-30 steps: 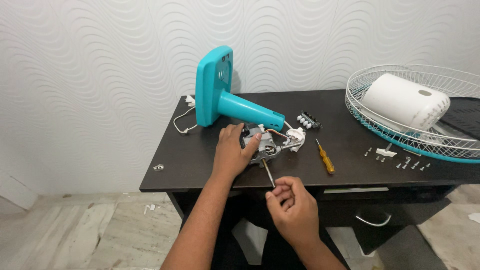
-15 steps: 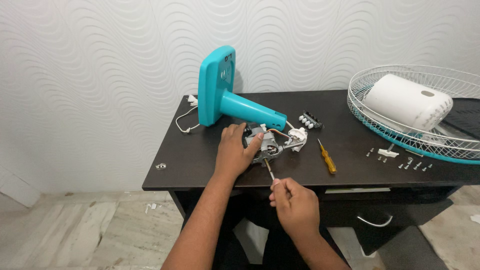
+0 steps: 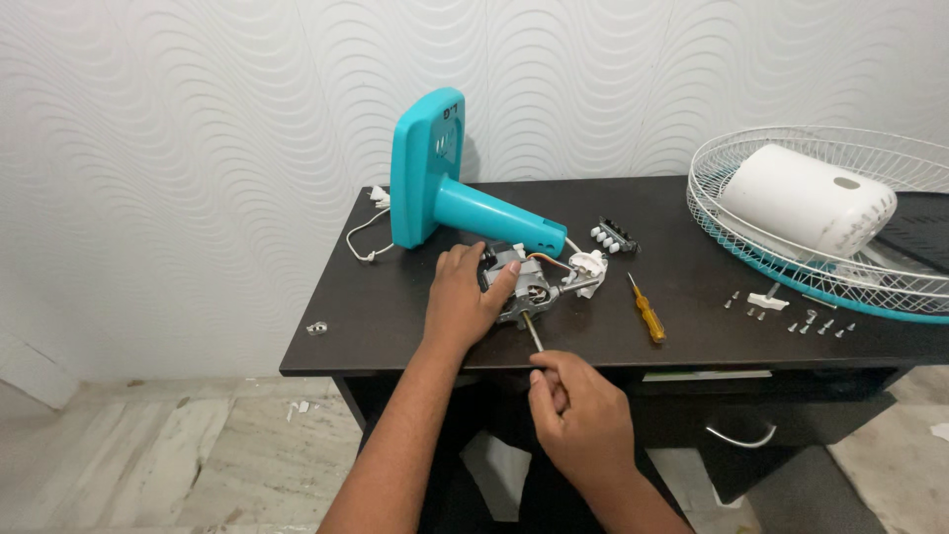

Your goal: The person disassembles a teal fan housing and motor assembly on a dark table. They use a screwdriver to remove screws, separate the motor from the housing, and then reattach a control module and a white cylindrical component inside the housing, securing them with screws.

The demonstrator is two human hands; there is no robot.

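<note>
No packages, signs or screens

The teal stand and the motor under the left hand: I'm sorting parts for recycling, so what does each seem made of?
The teal stand looks like moulded plastic: even colour, soft sheen, rounded edges. The motor under the left hand seems mostly bare grey metal, with what looks like copper winding showing, though that is small. The right hand holds a thin shiny shaft, probably steel.

— How's the left hand (image 3: 462, 297) set?
— Forearm reaching up from below, palm down, fingers curled forward, thumb spread out to the right.
— And the right hand (image 3: 578, 415)?
— Lower and nearer the body, back of the hand up, fingers pinched closed together.
</note>
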